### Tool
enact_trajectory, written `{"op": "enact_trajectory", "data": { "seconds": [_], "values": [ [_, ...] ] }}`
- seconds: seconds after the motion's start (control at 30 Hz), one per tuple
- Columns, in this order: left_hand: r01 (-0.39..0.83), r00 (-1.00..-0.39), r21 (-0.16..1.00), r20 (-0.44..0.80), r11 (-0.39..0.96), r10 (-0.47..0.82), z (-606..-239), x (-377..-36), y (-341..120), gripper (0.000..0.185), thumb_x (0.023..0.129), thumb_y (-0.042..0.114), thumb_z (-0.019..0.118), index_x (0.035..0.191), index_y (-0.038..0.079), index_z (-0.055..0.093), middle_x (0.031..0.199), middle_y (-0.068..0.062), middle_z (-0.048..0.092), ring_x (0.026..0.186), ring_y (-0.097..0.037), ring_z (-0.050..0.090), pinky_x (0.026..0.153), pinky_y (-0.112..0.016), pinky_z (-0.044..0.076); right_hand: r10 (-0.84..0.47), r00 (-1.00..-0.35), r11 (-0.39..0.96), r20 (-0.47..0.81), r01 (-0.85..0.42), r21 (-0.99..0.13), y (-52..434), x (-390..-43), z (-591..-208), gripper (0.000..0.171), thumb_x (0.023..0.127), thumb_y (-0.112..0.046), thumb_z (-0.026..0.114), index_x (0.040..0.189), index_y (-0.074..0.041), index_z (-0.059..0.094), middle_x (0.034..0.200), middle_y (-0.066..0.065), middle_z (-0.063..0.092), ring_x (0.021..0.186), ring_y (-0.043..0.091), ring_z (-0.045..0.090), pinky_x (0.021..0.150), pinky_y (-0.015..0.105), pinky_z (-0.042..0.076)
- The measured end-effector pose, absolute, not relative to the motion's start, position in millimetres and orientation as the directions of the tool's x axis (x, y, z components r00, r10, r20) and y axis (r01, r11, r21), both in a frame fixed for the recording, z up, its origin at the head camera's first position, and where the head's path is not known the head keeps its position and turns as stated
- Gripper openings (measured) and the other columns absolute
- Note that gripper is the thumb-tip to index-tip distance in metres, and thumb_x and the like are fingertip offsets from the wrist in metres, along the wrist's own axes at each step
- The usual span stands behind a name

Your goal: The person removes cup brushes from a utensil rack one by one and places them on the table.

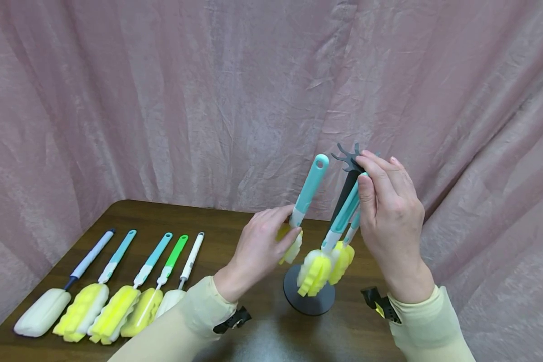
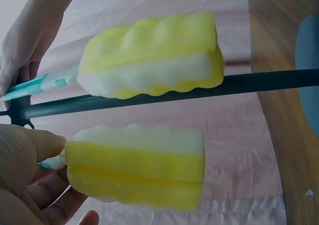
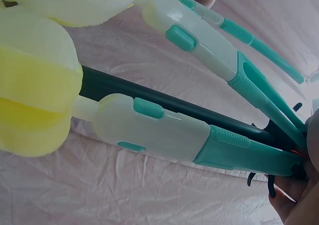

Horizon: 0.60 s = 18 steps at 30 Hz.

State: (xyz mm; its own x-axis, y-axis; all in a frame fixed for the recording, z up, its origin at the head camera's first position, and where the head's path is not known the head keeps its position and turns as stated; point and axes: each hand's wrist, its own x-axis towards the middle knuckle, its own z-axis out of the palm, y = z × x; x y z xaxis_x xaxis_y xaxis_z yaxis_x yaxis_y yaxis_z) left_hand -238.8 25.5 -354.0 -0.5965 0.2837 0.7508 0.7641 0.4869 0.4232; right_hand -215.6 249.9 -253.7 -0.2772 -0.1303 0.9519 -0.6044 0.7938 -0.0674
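left hand – grips teal sponge brush left of rack | right hand – pinches hanging brush handle at rack top | table – five brushes far left

You worked in a staged recording corner, not a lived-in room: a pink curtain draped every side behind a small wooden bench, with sponge brushes laid in a tidy row near its left edge.

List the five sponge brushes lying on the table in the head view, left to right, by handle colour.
Grey-and-navy handled brush → teal handled brush → second teal handled brush → green handled brush → white handled brush.
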Motion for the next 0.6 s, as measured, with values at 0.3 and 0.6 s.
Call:
{"op": "enact_trajectory", "data": {
  "seconds": [0.3,0.6],
  "values": [
    [0.761,-0.593,0.418,0.758,0.496,0.272,-351,-235,15,0.029,0.098,0.01,0.086,0.124,0.01,0.072,0.107,0.001,0.076,0.1,-0.02,0.071,0.094,-0.044,0.056,-0.131,-0.285,0.798,0.949,-0.599,-0.07,250,-215,-254,0.034,0.114,-0.02,0.058,0.138,-0.001,0.074,0.142,0.012,0.073,0.132,0.036,0.068,0.124,0.049,0.04],
    [0.741,-0.617,0.444,0.747,0.504,0.249,-352,-234,6,0.033,0.099,0.012,0.086,0.13,0.009,0.073,0.108,0.001,0.077,0.099,-0.021,0.07,0.09,-0.044,0.057,-0.131,-0.283,0.795,0.95,-0.602,-0.07,250,-216,-254,0.034,0.114,-0.02,0.058,0.137,-0.001,0.074,0.142,0.012,0.073,0.131,0.036,0.068,0.124,0.049,0.04]
  ]
}}
